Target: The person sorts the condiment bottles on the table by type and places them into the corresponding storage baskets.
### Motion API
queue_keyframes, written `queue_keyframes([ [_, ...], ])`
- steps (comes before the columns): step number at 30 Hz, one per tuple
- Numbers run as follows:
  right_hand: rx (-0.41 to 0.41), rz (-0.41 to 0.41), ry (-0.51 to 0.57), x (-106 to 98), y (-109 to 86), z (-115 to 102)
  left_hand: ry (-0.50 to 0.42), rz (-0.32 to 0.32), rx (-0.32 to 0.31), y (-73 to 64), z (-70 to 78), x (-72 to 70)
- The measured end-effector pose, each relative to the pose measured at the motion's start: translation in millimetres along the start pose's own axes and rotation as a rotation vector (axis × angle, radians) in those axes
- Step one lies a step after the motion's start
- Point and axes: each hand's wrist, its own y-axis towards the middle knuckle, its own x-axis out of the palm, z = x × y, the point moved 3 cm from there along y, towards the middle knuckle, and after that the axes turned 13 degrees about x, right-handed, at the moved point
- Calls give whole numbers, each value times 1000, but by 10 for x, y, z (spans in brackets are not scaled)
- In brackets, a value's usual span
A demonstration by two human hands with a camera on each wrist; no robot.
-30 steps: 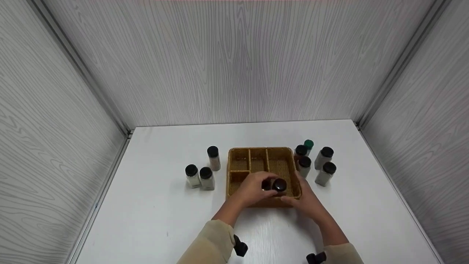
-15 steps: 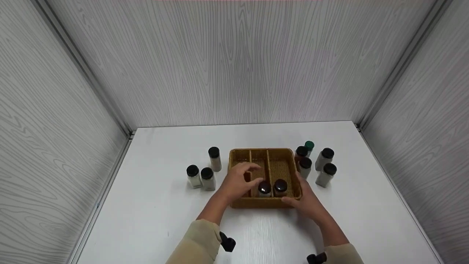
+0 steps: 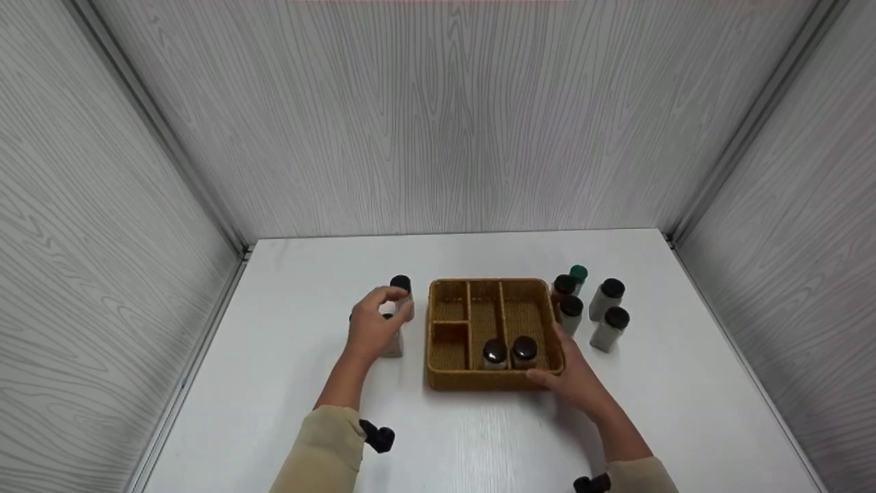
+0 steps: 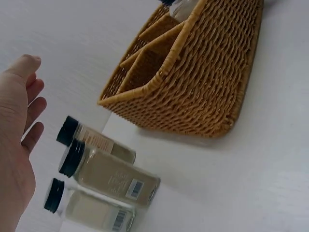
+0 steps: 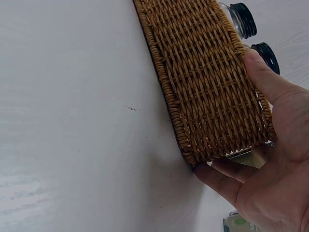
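Left hand [image 3: 373, 329]: half spread, holding nothing, near jars [image 4: 116, 176] | right hand [image 3: 576, 380]: grips near right corner of basket [image 3: 479, 381] | jars: probably glass, slippery, fragile; better pinch below caps [image 4: 72, 158]

No words or numbers can be read. In the left wrist view, one barcode [image 4: 134, 189] stands on the middle jar [image 4: 104, 169], another barcode [image 4: 119, 220] on the lowest jar [image 4: 87, 209]; the label [image 4: 98, 140] on the upper jar [image 4: 123, 152] is too blurred. The right wrist view shows a green mark [image 5: 239, 221], illegible.
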Motion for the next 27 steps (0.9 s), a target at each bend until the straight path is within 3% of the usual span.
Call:
queue_keyframes([
  [4, 2, -3, 1, 1, -2, 0, 10, 57, -54, -38, -148, -162],
  [10, 13, -1, -16, -2, -10, 2, 33, 81, -106, -94, -318, -301],
  [20, 18, 0, -8, 4, -2, -8, 53, 25, -227, -207, -560, -421],
  [27, 19, 4, -11, -5, 7, 5, -19, -15, -294, -305, -766, -455],
])
